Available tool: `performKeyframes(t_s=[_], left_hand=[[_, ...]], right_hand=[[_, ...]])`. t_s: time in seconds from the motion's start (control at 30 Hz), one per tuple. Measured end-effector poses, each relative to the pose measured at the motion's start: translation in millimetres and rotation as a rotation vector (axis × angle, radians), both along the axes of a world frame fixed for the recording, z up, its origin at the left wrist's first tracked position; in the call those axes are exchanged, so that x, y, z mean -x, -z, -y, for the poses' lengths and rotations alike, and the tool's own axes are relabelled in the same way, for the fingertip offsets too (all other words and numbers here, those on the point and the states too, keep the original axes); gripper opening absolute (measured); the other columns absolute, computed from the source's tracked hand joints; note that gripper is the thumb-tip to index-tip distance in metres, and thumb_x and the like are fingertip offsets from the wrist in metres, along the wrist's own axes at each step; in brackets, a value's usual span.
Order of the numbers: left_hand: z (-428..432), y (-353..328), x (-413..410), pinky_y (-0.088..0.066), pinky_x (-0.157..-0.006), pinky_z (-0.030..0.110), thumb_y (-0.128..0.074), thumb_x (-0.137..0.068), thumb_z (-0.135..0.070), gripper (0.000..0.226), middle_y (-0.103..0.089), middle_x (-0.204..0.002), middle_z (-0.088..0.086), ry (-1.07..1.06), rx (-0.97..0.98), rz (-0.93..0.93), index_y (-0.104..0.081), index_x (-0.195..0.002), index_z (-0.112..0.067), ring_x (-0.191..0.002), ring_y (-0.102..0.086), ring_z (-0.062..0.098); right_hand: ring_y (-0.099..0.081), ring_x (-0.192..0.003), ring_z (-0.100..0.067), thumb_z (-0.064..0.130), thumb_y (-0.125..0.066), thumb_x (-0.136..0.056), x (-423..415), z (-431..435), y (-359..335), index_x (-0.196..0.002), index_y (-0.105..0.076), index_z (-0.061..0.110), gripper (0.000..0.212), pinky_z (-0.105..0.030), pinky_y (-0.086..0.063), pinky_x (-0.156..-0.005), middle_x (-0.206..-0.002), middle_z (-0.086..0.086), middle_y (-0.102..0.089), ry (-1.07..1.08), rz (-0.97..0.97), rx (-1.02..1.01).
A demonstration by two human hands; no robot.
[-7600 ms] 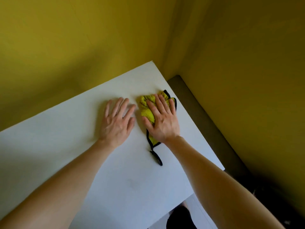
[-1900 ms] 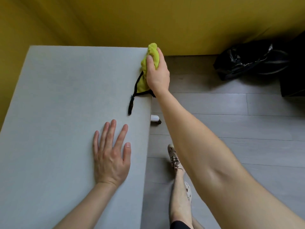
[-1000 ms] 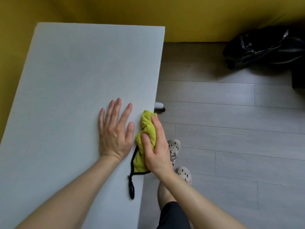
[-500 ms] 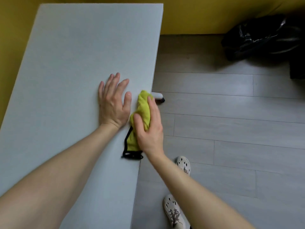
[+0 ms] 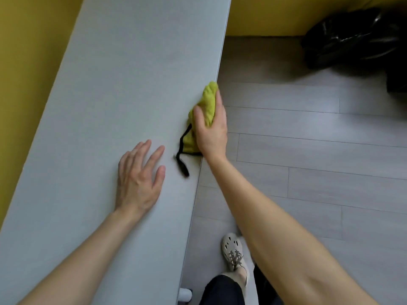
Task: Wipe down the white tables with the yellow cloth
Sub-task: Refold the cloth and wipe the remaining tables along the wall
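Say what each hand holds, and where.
Right hand grips the cloth round its bunched middle; its black-edged end trails loose. Left hand holds nothing, flat on the table.

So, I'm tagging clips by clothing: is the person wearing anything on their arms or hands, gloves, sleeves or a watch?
No. The left hand and right hand are bare: no gloves, rings or watch. The left forearm and right forearm are uncovered to the frame's edge; no sleeves show.

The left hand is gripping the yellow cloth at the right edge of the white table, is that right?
Not quite: the right hand grips the yellow cloth at the right edge of the white table. The left hand rests flat on the tabletop, as the head view shows.
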State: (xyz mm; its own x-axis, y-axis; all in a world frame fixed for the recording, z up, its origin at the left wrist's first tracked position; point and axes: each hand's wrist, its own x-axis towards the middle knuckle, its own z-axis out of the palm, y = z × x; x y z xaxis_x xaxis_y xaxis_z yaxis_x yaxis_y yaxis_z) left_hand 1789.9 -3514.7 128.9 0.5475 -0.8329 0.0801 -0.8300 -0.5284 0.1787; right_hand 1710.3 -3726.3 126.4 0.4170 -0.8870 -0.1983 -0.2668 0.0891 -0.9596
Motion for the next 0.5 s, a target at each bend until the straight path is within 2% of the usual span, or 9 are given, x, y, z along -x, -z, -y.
performKeyframes(t_s=[0.1,0.2,0.33,0.37,0.43,0.5], left_hand=[[-10,12,3,-0.024,-0.131,0.063,-0.043,-0.112,-0.039,0.056,-0.034,-0.177,0.009,0.032,0.008,-0.001,-0.046,-0.166,-0.026,-0.165,-0.029,0.03],[-8,17,1,-0.022,-0.132,0.062,-0.041,-0.112,-0.042,0.056,-0.034,-0.177,0.008,0.014,0.042,0.006,-0.046,-0.166,-0.028,-0.166,-0.028,0.028],[-11,21,0,-0.019,-0.133,0.06,-0.042,-0.112,-0.041,0.056,-0.033,-0.178,0.007,0.017,0.066,0.013,-0.046,-0.166,-0.028,-0.166,-0.027,0.027],[-11,20,-1,-0.018,-0.134,0.059,-0.042,-0.112,-0.041,0.056,-0.032,-0.178,0.007,0.015,0.069,0.015,-0.046,-0.166,-0.029,-0.166,-0.027,0.027],[-11,20,0,-0.018,-0.134,0.058,-0.042,-0.111,-0.041,0.056,-0.032,-0.178,0.006,0.01,0.075,0.012,-0.046,-0.166,-0.029,-0.167,-0.026,0.026],[-10,18,0,-0.018,-0.134,0.059,-0.043,-0.111,-0.04,0.056,-0.032,-0.178,0.006,0.004,0.079,0.006,-0.046,-0.166,-0.029,-0.167,-0.025,0.025]], right_hand=[[-0.034,-0.16,-0.007,0.031,-0.067,-0.107,66,-106,4,-0.172,-0.029,0.026,0.075,-0.043,-0.035,-0.129,-0.174,0.008,-0.036,-0.045,-0.009,0.04],[-0.033,-0.161,-0.008,0.03,-0.063,-0.107,104,-160,7,-0.17,-0.033,0.021,0.071,-0.035,-0.032,-0.13,-0.174,0.006,-0.037,-0.119,-0.006,0.069],[-0.044,-0.152,-0.008,0.033,-0.059,-0.107,41,-85,3,-0.164,-0.045,0.022,0.06,-0.023,-0.035,-0.121,-0.165,0.006,-0.049,0.007,-0.011,0.067],[-0.047,-0.149,-0.008,0.035,-0.06,-0.107,21,-55,1,-0.163,-0.046,0.024,0.059,-0.024,-0.036,-0.12,-0.163,0.007,-0.052,0.042,-0.013,0.061],[-0.053,-0.144,-0.01,0.042,-0.061,-0.105,-5,-5,2,-0.162,-0.049,0.028,0.059,-0.036,-0.042,-0.122,-0.158,0.009,-0.057,0.072,-0.037,0.061],[-0.056,-0.141,-0.011,0.052,-0.059,-0.103,-10,11,5,-0.162,-0.047,0.034,0.063,-0.046,-0.047,-0.121,-0.155,0.012,-0.06,0.058,-0.045,0.06]])
